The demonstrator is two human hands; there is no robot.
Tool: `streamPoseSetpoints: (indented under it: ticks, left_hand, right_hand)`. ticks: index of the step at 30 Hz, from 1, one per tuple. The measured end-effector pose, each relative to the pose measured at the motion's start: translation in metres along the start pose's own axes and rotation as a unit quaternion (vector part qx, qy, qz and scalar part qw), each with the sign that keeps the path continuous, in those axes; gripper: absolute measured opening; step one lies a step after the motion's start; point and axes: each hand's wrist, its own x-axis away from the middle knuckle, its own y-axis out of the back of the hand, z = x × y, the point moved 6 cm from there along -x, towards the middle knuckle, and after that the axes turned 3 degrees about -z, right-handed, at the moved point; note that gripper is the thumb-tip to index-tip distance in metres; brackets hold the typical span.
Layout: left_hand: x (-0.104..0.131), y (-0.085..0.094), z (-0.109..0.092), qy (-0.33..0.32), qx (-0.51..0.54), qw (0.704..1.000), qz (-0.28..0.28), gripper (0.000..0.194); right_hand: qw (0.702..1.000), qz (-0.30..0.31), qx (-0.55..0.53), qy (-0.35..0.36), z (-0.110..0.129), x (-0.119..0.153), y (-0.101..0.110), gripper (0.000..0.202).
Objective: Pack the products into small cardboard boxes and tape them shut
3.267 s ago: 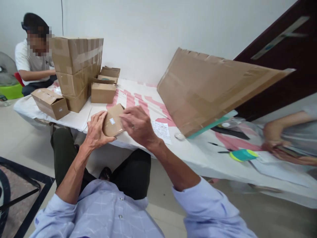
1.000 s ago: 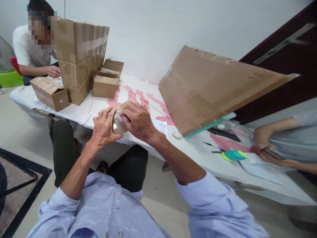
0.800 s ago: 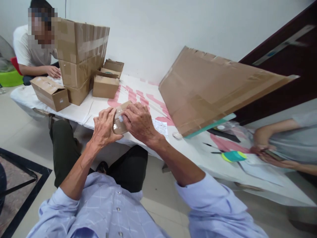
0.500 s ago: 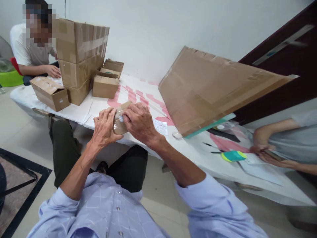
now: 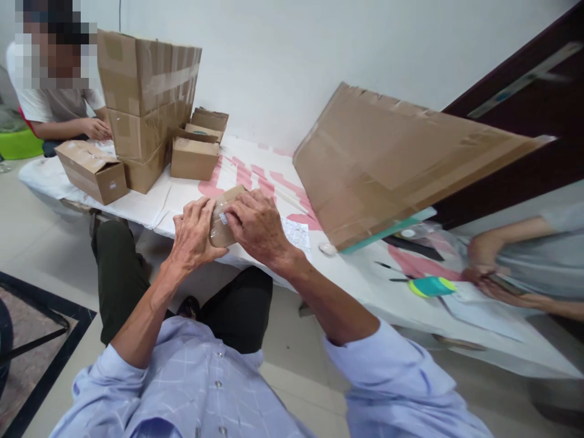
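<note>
A small brown cardboard box [image 5: 222, 231] with clear tape over it is held at the table's front edge, above my lap. My left hand [image 5: 194, 234] grips it from the left side, thumb along the near edge. Over its right part, my right hand [image 5: 259, 226] is closed, its curled fingers against the box. The right thumb and forefinger touch the edge of a small white label [image 5: 223, 218] on the taped face. The right hand covers much of the box, and whether it also pinches the label cannot be made out.
Taped cartons [image 5: 152, 91] stand stacked at left, an open box [image 5: 195, 157] and another carton [image 5: 93, 173] beside them. A large cardboard sheet [image 5: 392, 164] leans at right. Printed paper [image 5: 295, 236] and a teal-yellow item [image 5: 431, 286] lie rightward. Co-workers sit at both sides.
My hands and the small box stay almost in place. The co-worker at left has leaned further left and raised a hand slightly from the table.
</note>
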Motion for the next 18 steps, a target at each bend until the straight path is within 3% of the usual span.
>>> streamPoseSetpoints:
  ticks: [18]
  left_hand:
    - [0.0003,-0.0012,-0.0026,0.008,0.001,1.000,0.006,0.106]
  right_hand:
    - [0.997,0.008,0.058,0.050,0.0078,-0.0047,-0.0071,0.027]
